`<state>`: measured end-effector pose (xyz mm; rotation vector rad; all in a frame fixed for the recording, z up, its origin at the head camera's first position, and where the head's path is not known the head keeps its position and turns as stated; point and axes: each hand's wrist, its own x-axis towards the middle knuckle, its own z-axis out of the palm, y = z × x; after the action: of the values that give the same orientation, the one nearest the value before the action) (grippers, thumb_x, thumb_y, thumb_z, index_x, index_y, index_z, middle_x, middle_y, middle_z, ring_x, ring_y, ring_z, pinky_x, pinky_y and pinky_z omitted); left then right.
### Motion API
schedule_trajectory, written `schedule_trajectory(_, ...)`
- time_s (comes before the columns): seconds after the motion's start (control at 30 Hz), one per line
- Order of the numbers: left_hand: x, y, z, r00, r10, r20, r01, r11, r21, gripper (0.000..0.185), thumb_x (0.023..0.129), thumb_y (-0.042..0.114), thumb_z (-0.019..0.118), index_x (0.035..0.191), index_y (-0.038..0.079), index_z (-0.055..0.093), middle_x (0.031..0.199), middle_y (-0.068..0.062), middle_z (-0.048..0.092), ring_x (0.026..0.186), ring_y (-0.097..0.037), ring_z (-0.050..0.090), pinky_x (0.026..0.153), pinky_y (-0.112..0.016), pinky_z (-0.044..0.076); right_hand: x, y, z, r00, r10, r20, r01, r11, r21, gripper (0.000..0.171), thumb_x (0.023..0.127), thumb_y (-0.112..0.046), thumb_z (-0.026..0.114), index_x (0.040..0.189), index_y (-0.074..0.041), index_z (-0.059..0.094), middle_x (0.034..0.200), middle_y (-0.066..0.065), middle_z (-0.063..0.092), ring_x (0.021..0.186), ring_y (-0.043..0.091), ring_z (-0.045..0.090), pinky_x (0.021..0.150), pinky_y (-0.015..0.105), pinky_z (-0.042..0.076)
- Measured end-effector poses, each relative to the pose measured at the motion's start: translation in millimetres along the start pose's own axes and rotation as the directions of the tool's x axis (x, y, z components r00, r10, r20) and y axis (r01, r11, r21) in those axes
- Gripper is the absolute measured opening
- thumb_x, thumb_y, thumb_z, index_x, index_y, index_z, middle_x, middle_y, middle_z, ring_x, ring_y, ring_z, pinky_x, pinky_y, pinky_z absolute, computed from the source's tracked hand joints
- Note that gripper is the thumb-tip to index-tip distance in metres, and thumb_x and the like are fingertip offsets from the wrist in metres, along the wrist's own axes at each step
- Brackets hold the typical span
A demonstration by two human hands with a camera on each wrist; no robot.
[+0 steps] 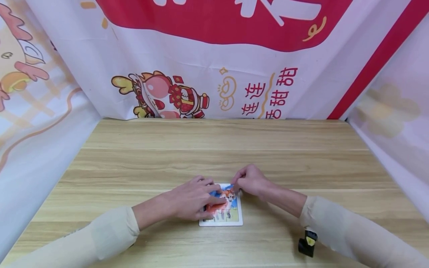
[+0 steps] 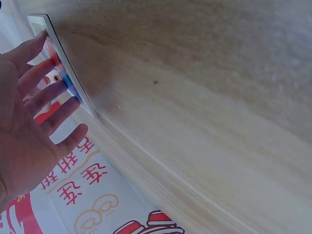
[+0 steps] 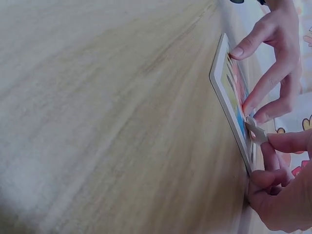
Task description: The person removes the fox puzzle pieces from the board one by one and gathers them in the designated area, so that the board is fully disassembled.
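The left hand (image 1: pixel 192 199) lies spread, straight fingers pressing flat on the puzzle board (image 1: pixel 232 219), which sits on the wooden table (image 1: pixel 218 149) near its front edge. The right hand (image 1: pixel 251 180) curls at the board's far corner, fingertips (image 3: pixel 273 144) pinching what looks like a small puzzle piece (image 3: pixel 256 130) against the picture. The banner (image 1: pixel 214 59) behind shows red characters, among them 连连 and 甜甜.

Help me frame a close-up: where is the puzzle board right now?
In the head view the puzzle board lies near the table's front edge, centred, under the left hand and right hand.
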<state>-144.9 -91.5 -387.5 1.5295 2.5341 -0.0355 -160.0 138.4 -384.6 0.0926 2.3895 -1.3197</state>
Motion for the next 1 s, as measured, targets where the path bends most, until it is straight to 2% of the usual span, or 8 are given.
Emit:
schedule_trajectory(0.17,-0.1,0.1,-0.7,1.000,-0.002,0.008,0.003,1.000,-0.010,0.054,0.101,0.051,0.063,0.150,0.029,0.058,0.150,-0.001,0.055,0.136,-0.025,0.048,0.113,-0.048,0.039,1,1,-1,1.000,-0.024,-0.006,0.024,1.000,-0.002,0.015,0.077,0.006,0.075,0.089,-0.003,0.078,0.095,0.009,0.071,0.084,0.022,0.059,0.066,0.028,0.047)
schedule_trajectory(0.4,-0.4,-1.0,-3.3,1.000,-0.004,0.013,0.005,0.998,-0.056,0.052,0.100,0.048,0.065,0.148,0.029,0.059,0.148,-0.001,0.056,0.135,-0.024,0.049,0.113,-0.049,0.039,-1,5,1,0.997,-0.064,-0.031,0.066,0.997,0.050,0.017,0.073,0.009,0.078,0.088,0.000,0.078,0.092,0.009,0.071,0.078,0.020,0.057,0.063,0.026,0.045)
schedule_trajectory(0.8,-0.3,-1.7,-2.8,1.000,0.001,0.008,-0.001,1.000,-0.026,0.052,0.101,0.048,0.064,0.149,0.029,0.059,0.148,0.000,0.056,0.133,-0.024,0.050,0.113,-0.048,0.039,-1,11,5,0.998,-0.031,-0.057,0.038,0.991,0.127,0.020,0.075,0.010,0.075,0.091,-0.002,0.079,0.083,0.010,0.072,0.051,0.011,0.044,0.046,0.023,0.036)
schedule_trajectory(0.93,-0.1,-1.7,-3.4,1.000,0.002,0.016,-0.002,1.000,-0.013,0.052,0.101,0.048,0.063,0.149,0.029,0.058,0.149,0.000,0.056,0.134,-0.024,0.050,0.115,-0.048,0.038,-2,11,2,0.999,-0.044,-0.032,0.048,0.989,0.141,0.020,0.075,0.010,0.076,0.092,-0.001,0.079,0.080,0.010,0.071,0.052,0.012,0.046,0.047,0.023,0.038)
schedule_trajectory(1.0,-0.2,-2.5,-3.9,1.000,0.008,0.019,-0.008,1.000,-0.008,0.052,0.102,0.048,0.063,0.149,0.028,0.058,0.149,-0.001,0.056,0.134,-0.024,0.050,0.115,-0.048,0.038,-3,9,-4,0.996,-0.066,-0.060,0.074,0.987,0.141,0.020,0.075,0.010,0.077,0.091,0.000,0.078,0.081,0.008,0.071,0.058,0.012,0.051,0.050,0.022,0.042)
